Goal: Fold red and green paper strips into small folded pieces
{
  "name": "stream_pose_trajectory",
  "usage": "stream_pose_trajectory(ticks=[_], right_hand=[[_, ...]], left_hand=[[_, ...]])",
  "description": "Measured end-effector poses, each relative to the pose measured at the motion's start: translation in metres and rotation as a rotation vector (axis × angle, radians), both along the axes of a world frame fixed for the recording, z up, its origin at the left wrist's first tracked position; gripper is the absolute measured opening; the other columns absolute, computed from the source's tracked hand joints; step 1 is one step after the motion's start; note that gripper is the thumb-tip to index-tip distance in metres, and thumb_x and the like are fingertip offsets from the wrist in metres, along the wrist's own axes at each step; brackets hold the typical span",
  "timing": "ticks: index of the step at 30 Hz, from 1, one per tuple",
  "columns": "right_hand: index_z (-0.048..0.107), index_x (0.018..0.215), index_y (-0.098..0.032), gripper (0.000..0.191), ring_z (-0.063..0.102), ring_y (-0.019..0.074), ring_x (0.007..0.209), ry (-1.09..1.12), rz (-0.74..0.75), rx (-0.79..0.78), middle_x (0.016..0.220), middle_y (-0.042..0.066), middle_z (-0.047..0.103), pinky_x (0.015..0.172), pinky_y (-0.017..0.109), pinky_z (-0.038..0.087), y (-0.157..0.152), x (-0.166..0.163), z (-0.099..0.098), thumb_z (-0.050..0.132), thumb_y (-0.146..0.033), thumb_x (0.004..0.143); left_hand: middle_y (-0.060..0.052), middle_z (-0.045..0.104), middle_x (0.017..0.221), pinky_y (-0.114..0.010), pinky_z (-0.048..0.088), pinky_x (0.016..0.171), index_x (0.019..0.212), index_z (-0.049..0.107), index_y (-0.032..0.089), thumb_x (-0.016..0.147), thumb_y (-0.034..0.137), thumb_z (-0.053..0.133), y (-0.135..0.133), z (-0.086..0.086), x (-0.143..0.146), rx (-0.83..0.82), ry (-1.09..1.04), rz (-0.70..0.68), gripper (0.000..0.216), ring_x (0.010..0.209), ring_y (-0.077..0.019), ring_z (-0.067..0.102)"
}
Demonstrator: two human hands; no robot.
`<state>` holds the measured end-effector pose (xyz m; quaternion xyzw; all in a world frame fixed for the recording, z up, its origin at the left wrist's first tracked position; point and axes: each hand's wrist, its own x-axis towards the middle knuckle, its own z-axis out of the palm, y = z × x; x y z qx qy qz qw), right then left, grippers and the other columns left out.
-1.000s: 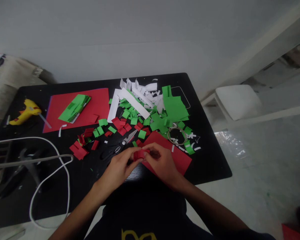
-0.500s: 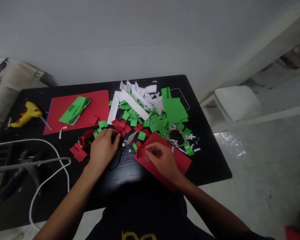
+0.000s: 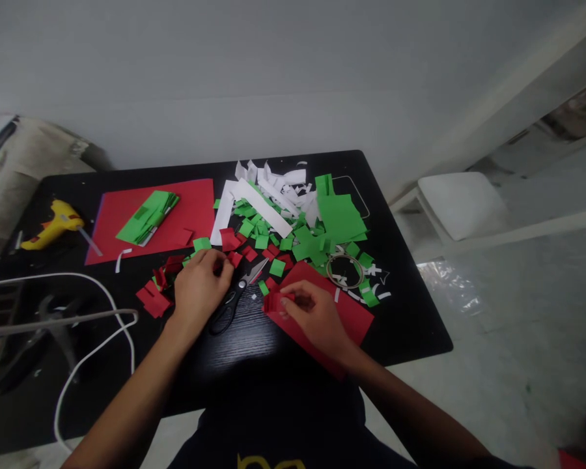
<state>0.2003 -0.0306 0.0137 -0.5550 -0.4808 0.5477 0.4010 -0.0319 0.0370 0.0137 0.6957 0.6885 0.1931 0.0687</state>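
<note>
The right hand (image 3: 312, 316) pinches a small stack of folded red paper pieces (image 3: 275, 301) between thumb and fingertips, the stack resting on the near-left corner of a red sheet (image 3: 344, 312). The left hand (image 3: 200, 286) lies palm down at 9 o'clock from the right, fingers curled, its fingertips (image 3: 222, 264) closed on a small red square (image 3: 234, 258) at the edge of the scattered cuttings. Whether that square is lifted off the surface cannot be told.

Between the two hands lie black-handled scissors (image 3: 234, 296), blades pointing to 1 o'clock, the handles just beside the left hand. At 9 o'clock from the left hand sits a cluster of red scraps (image 3: 152, 296).

At 12 o'clock from the hands spreads a heap of green squares (image 3: 264, 229) mixed with red ones, with white paper strips (image 3: 264, 195) beyond it and a larger green sheet (image 3: 339, 215) at 1 o'clock. A tape ring (image 3: 345, 268) lies at 1 o'clock from the right hand, touching the far edge of the red sheet.

At 10 o'clock a large red sheet (image 3: 190, 208) carries a bundle of folded green strips (image 3: 146, 218). Farther left lie a yellow glue gun (image 3: 49, 225) and a white cable (image 3: 102, 306), all on the black table (image 3: 410, 312).
</note>
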Motion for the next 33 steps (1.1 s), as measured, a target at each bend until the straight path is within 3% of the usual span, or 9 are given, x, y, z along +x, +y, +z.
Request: stream_pose_trajectory(ticks=[3, 6, 8, 12, 16, 19, 21, 27, 33], right_hand=[[0.072, 0.09, -0.02, 0.007, 0.075, 0.0195, 0.083, -0.021, -0.032, 0.013, 0.089, 0.004, 0.077, 0.077, 0.032, 0.061, 0.001, -0.001, 0.0, 0.068, -0.021, 0.085], [0.072, 0.09, -0.019, 0.007, 0.074, 0.0199, 0.081, -0.045, -0.061, 0.021, 0.086, 0.004, 0.076, 0.074, 0.032, 0.06, 0.001, -0.003, -0.002, 0.069, -0.024, 0.085], [0.071, 0.091, -0.019, 0.008, 0.075, 0.0202, 0.081, -0.039, -0.073, 0.033, 0.085, 0.004, 0.076, 0.075, 0.032, 0.06, 0.001, -0.004, -0.004, 0.069, -0.026, 0.086], [0.07, 0.094, -0.02, 0.009, 0.077, 0.0207, 0.086, 0.008, -0.077, 0.06, 0.09, 0.005, 0.078, 0.079, 0.032, 0.062, -0.001, -0.009, -0.007, 0.069, -0.027, 0.088], [0.069, 0.095, -0.021, 0.008, 0.079, 0.0213, 0.09, 0.017, -0.08, 0.102, 0.093, 0.005, 0.079, 0.083, 0.033, 0.063, -0.003, -0.011, -0.004, 0.07, -0.024, 0.087], [0.07, 0.095, -0.021, 0.008, 0.079, 0.0215, 0.09, -0.008, -0.085, 0.11, 0.095, 0.006, 0.079, 0.083, 0.034, 0.064, -0.005, -0.012, 0.001, 0.07, -0.024, 0.087], [0.07, 0.095, -0.022, 0.008, 0.079, 0.0214, 0.089, -0.011, -0.086, 0.111, 0.096, 0.006, 0.079, 0.083, 0.034, 0.064, -0.006, -0.012, 0.003, 0.07, -0.027, 0.089], [0.071, 0.099, -0.022, 0.01, 0.079, 0.0205, 0.093, -0.001, -0.067, 0.134, 0.1, 0.006, 0.079, 0.085, 0.033, 0.064, -0.006, -0.012, 0.005, 0.069, -0.023, 0.089], [0.074, 0.109, -0.025, 0.019, 0.077, 0.0187, 0.101, -0.067, 0.066, 0.174, 0.11, 0.004, 0.08, 0.084, 0.029, 0.062, -0.008, -0.009, 0.008, 0.064, -0.02, 0.093]], left_hand=[[0.0, 0.073, 0.075, -0.028, 0.05, 0.066, 0.083, 0.068, 0.021, 0.088, 0.033, 0.061, -0.014, 0.008, -0.004, -0.079, -0.293, -0.013, 0.014, 0.067, -0.0181, 0.067], [0.0, 0.073, 0.075, -0.026, 0.053, 0.065, 0.077, 0.065, 0.021, 0.088, 0.03, 0.064, -0.037, 0.019, 0.002, -0.159, -0.596, -0.083, 0.015, 0.068, -0.0164, 0.069], [-0.001, 0.075, 0.083, -0.027, 0.054, 0.066, 0.078, 0.068, 0.021, 0.09, 0.028, 0.065, -0.054, 0.026, 0.014, -0.129, -0.659, -0.106, 0.014, 0.073, -0.0165, 0.071], [-0.005, 0.075, 0.102, -0.033, 0.058, 0.083, 0.079, 0.065, 0.021, 0.095, 0.022, 0.065, -0.081, 0.027, 0.046, 0.048, -0.557, -0.246, 0.015, 0.095, -0.0193, 0.073], [-0.011, 0.073, 0.117, -0.042, 0.057, 0.097, 0.084, 0.062, 0.021, 0.097, 0.02, 0.064, -0.087, 0.015, 0.061, 0.191, -0.376, -0.242, 0.013, 0.111, -0.0241, 0.071], [-0.014, 0.072, 0.126, -0.042, 0.058, 0.099, 0.084, 0.059, 0.021, 0.099, 0.021, 0.063, -0.083, 0.008, 0.06, 0.208, -0.354, -0.21, 0.015, 0.119, -0.0255, 0.071], [-0.013, 0.074, 0.122, -0.039, 0.06, 0.094, 0.083, 0.058, 0.021, 0.099, 0.022, 0.063, -0.081, 0.006, 0.058, 0.184, -0.39, -0.193, 0.016, 0.115, -0.0245, 0.073], [0.0, 0.078, 0.084, -0.026, 0.059, 0.067, 0.088, 0.062, 0.022, 0.098, 0.028, 0.066, -0.079, 0.004, 0.055, 0.098, -0.479, -0.131, 0.012, 0.074, -0.0164, 0.077], [0.001, 0.077, 0.08, -0.024, 0.057, 0.066, 0.086, 0.061, 0.022, 0.097, 0.026, 0.066, -0.078, 0.003, 0.054, 0.145, -0.446, -0.146, 0.013, 0.071, -0.0146, 0.075]])
